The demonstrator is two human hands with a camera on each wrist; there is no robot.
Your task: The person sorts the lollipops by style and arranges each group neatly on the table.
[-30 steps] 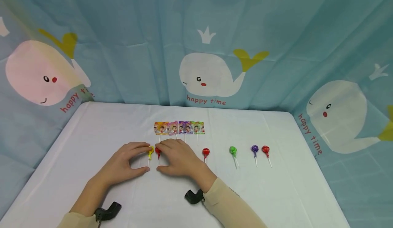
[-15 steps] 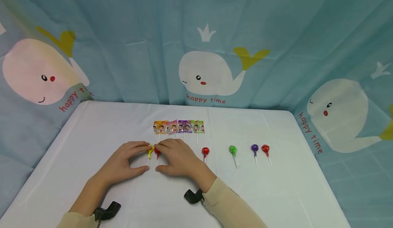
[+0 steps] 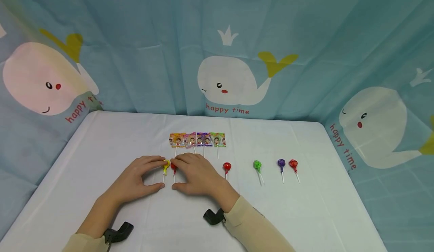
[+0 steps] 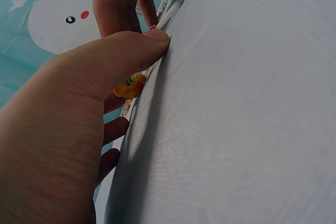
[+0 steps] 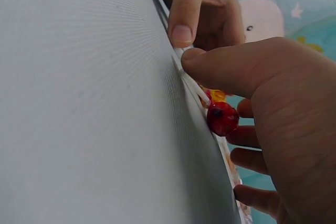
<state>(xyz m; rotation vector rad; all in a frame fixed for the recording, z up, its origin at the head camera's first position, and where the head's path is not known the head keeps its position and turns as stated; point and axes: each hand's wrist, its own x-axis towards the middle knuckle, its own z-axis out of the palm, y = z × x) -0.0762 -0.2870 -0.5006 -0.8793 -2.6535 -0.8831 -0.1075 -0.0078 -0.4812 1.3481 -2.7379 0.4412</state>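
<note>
My left hand (image 3: 135, 180) has its fingertips on the head of the yellow lollipop (image 3: 166, 166) and its thumb at the stick's lower end, fingers bent loosely round it, so it pinches head and stick lightly against the table. My right hand (image 3: 196, 174) does the same with the red lollipop (image 3: 174, 166) right beside it. In the right wrist view my thumb presses that stick down and the red head (image 5: 222, 118) sits just under my fingers. In the left wrist view the yellow-orange wrapped head (image 4: 129, 86) peeks out under my fingers, with my thumb tip on the stick. Neither sweet is lifted; both lie flat on the white tablecloth (image 3: 101, 142).

Taking the yellow lollipop as landmark: the red one I hold is just to its right, heads nearly touching, sticks roughly parallel and pointing toward me. Further right, well apart, lie another red lollipop (image 3: 226, 167), then a green lollipop (image 3: 257, 165), a purple lollipop (image 3: 281, 164) and a third red lollipop (image 3: 293, 164). Behind the yellow one and a bit right sits a tight row of four flat packaged lollipops (image 3: 197, 140). Behind the table hangs a whale-print curtain (image 3: 230, 82).

My read: I'm lining up the loose round lollipops side by side, and this pair is being squared up. Next move likely calls for letting go of the pair without nudging them, then sliding the nearest red lollipop in beside them, stick parallel.
</note>
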